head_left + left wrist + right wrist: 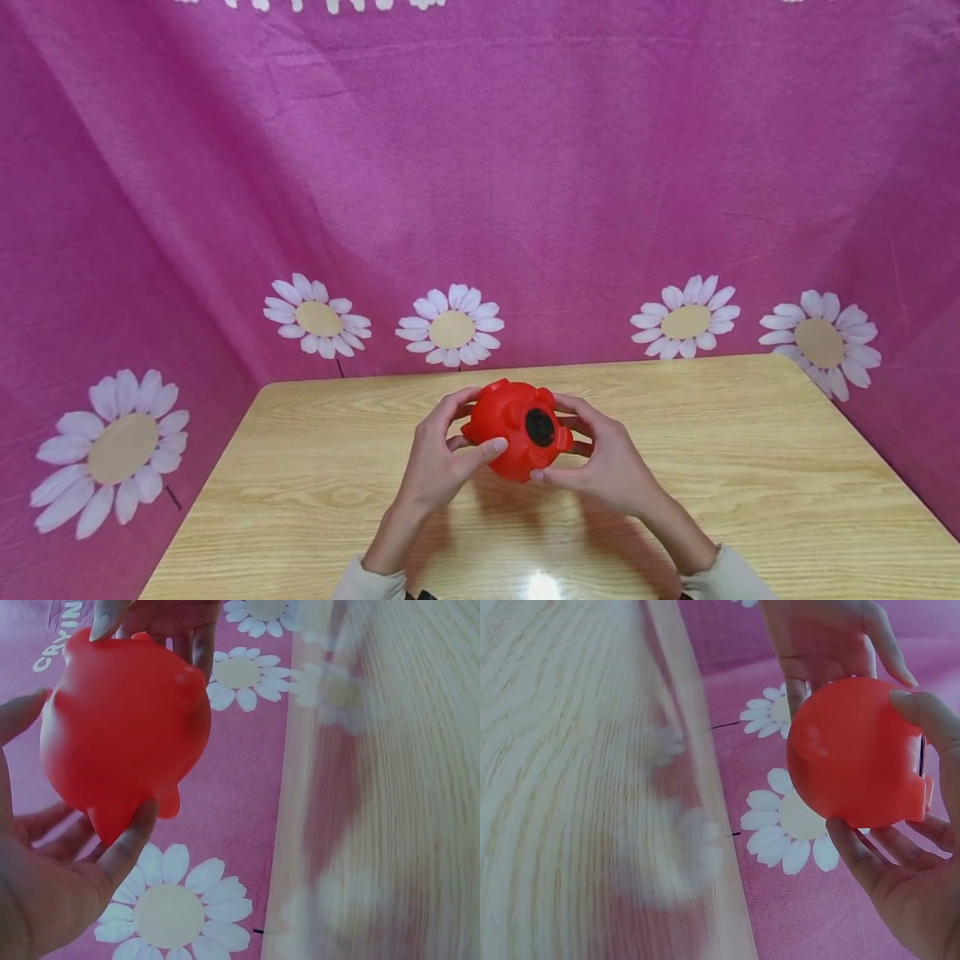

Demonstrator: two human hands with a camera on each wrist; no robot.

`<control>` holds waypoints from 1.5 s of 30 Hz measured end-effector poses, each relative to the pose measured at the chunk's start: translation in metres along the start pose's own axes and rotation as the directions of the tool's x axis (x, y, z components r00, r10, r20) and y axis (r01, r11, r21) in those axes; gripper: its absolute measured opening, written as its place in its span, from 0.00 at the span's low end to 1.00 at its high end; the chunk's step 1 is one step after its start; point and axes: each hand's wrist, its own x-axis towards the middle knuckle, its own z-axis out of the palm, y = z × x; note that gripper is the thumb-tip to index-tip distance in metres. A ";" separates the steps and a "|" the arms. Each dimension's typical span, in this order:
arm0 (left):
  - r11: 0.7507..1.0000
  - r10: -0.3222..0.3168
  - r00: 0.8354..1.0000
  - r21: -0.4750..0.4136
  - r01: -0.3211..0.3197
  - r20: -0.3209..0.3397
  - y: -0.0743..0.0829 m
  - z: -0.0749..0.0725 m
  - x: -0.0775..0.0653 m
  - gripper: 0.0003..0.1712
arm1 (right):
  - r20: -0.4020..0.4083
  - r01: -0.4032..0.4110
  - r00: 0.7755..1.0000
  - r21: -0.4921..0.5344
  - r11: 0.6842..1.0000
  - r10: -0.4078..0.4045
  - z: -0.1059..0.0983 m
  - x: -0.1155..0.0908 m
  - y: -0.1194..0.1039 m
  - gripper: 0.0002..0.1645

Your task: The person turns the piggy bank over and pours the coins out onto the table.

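Left hand (435, 467) and right hand (603, 462) both clasp a red piggy bank (517, 429) above the wooden surface (750, 467); pink daisy cloth (525, 183) behind.

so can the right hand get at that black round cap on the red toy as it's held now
Probably yes. The black cap faces up and toward the right hand, whose fingers curl round the red toy beside it. Nothing covers the cap; the left hand grips the opposite side.

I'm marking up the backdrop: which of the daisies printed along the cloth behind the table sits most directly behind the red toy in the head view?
The second daisy from the left in that row. It sits just above the red toy; the others lie further left or right.
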 end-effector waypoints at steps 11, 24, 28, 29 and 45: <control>0.997 0.028 0.997 0.067 -0.033 0.065 0.003 0.002 0.000 0.52 | 0.025 -0.012 1.000 0.095 0.995 0.010 -0.006 0.000 0.005 0.50; 0.955 0.168 0.975 0.222 -0.198 0.149 0.001 0.005 0.000 0.60 | 0.053 -0.044 0.998 0.118 0.992 0.038 -0.004 0.001 0.002 0.52; 0.941 0.205 0.969 0.245 -0.234 0.138 -0.001 0.006 0.000 0.57 | 0.053 -0.039 0.998 0.099 0.994 0.034 -0.003 0.000 0.003 0.52; 0.940 0.210 0.969 0.247 -0.237 0.131 -0.001 0.006 0.000 0.57 | 0.055 -0.036 0.998 0.091 0.995 0.031 -0.003 0.000 0.003 0.52; 0.927 0.287 0.953 0.224 -0.302 0.097 -0.003 0.006 0.000 0.55 | 0.049 0.037 0.998 0.003 0.999 -0.037 -0.008 0.001 -0.002 0.52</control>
